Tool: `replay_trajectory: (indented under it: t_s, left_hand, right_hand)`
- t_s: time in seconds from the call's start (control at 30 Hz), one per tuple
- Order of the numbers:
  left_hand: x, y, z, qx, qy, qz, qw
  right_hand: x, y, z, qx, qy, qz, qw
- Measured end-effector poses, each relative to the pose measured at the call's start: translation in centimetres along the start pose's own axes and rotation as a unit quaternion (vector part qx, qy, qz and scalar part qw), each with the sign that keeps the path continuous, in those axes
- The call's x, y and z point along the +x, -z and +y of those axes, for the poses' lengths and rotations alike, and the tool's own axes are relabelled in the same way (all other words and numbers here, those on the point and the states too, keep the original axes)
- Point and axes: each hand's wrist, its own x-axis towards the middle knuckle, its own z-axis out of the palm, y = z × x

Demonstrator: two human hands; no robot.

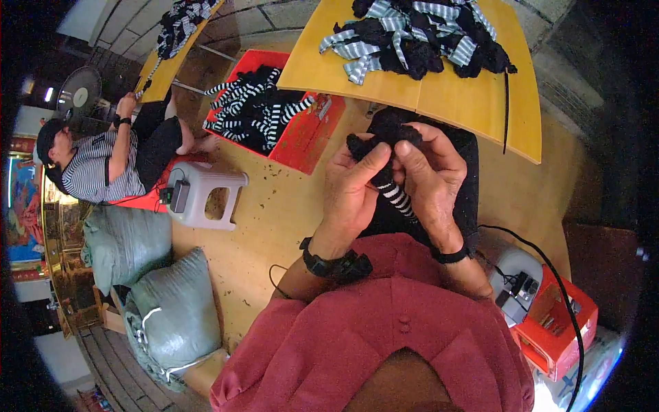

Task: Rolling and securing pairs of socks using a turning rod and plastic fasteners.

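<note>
Head view: dark knit fabric (394, 126) (striped at one end (397, 198)) is pinched by fingers (434, 142) of the left hand (351, 185) and right hand (436, 184). Striped pieces (415, 42) are heaped on a tabletop (473, 103).

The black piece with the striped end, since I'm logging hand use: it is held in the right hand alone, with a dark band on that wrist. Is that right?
Not quite: the head view shows the left hand and right hand both holding the black piece. The dark band is right.
</note>
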Motion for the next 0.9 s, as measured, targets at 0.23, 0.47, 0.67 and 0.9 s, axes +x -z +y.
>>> replay_trajectory:
  t_s: [0.23,0.47,0.67,0.9]
  left_hand:
    - [-0.7,0.8,-1.5,-0.002,0.081,-0.032,0.996]
    - [-1.3,1.4,-2.8,0.019,0.16,-0.112,0.98]
    - [-1.4,2.3,-2.4,0.024,0.257,-0.166,0.952]
    - [-2.4,3.7,-1.9,0.095,0.285,-0.237,0.924]
  right_hand:
    - [0.1,0.2,-1.9,-0.01,-0.027,0.024,0.999]
    - [1.6,1.7,-2.4,-0.224,0.043,0.094,0.969]
    - [5.9,5.1,-1.4,-0.153,0.092,0.172,0.969]
    - [6.6,6.1,-1.5,-0.048,0.12,0.169,0.977]
